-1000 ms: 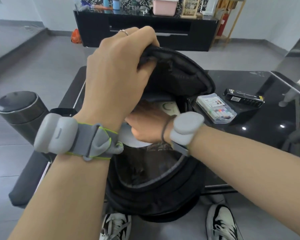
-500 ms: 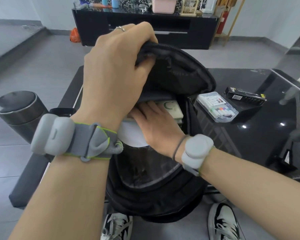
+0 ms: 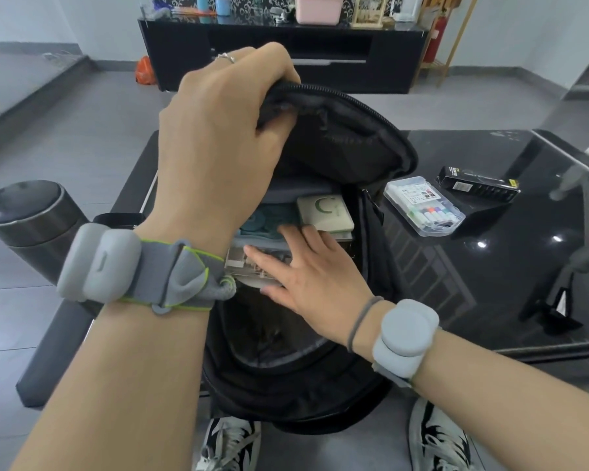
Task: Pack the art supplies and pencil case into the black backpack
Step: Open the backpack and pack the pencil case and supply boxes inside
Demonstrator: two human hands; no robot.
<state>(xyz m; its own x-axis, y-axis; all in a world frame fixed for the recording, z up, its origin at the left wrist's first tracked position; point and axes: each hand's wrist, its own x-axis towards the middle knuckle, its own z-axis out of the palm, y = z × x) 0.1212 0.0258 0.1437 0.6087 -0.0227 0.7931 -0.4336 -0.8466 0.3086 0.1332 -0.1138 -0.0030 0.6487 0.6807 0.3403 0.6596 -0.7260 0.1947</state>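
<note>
Nearest are two sneakers (image 3: pixel 230 447) on the grey floor, below the backpack (image 3: pixel 296 379), which stands open at the near edge of the black glass table (image 3: pixel 490 300). The right hand (image 3: pixel 315 280) reaches into its mouth from the right, fingers (image 3: pixel 313 234) spread flat and holding nothing, resting on the things packed inside. Under the palm lies a pale flat case (image 3: pixel 249 266); just beyond the fingertips stand a teal item (image 3: pixel 269 217) and, to its right, a cream box (image 3: pixel 325 212) with a green mark, both inside the main compartment. Whether any of these is the pencil case I cannot tell. Above them the left hand (image 3: pixel 218 137) is clenched on the bag's top flap (image 3: pixel 347 137), lifting it back so the opening gapes. Both wrists carry grey strapped devices. To the left of the bag a dark steel flask (image 3: pixel 24 219) stands. On the table right of the bag lies a clear marker box (image 3: pixel 424 205), and just beyond that a slim black box (image 3: pixel 478 183). Far off, a black cabinet (image 3: pixel 286 59) runs along the wall, a pink tub (image 3: pixel 318 8) on top.
</note>
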